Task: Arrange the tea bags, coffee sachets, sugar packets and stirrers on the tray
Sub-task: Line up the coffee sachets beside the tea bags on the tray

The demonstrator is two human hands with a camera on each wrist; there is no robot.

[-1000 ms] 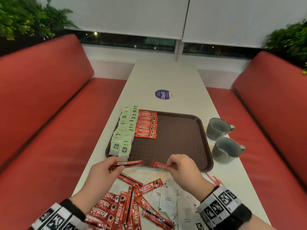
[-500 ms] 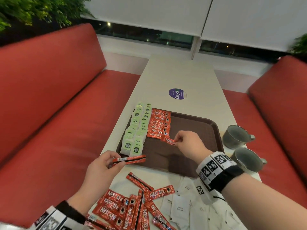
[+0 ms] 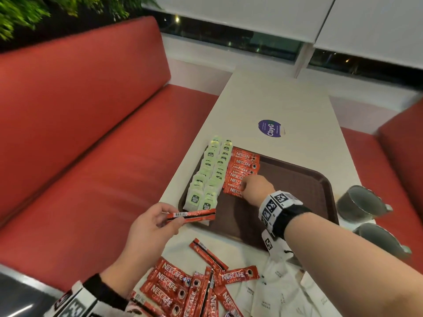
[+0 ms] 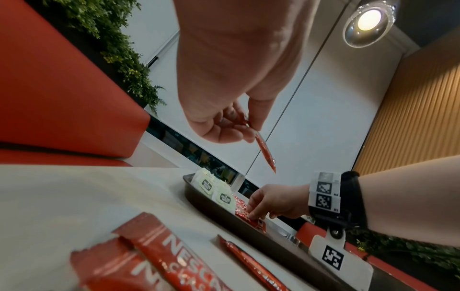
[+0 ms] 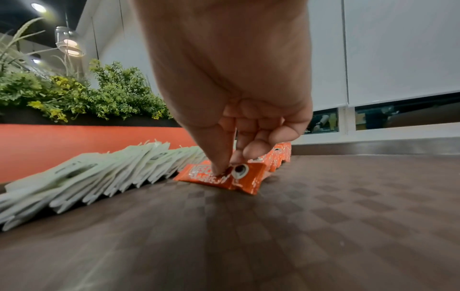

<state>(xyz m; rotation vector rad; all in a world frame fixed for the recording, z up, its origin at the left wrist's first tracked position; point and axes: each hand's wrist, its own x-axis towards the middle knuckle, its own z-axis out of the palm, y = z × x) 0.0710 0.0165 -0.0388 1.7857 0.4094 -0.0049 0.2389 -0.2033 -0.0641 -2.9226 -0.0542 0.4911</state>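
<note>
Red benches flank the table (image 3: pixel 286 99); right hand (image 3: pixel 256 187) pinches a sachet (image 5: pixel 224 175) crosswise at the row's near end, left hand (image 3: pixel 148 227) grasps a spare sachet (image 3: pixel 192 216), also crosswise.

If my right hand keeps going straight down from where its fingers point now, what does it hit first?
The right hand already touches the nearest coffee sachet in the row; beneath lies the tray.

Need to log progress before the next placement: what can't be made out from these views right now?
- Sugar packets: head view, partly behind the right forearm and cut by the bottom edge; no count.
- Coffee sachets on the tray: the right hand covers the row's near end.
- Stirrers: none made out in any view.
- Lower mug: forearm hides its near side.
</note>
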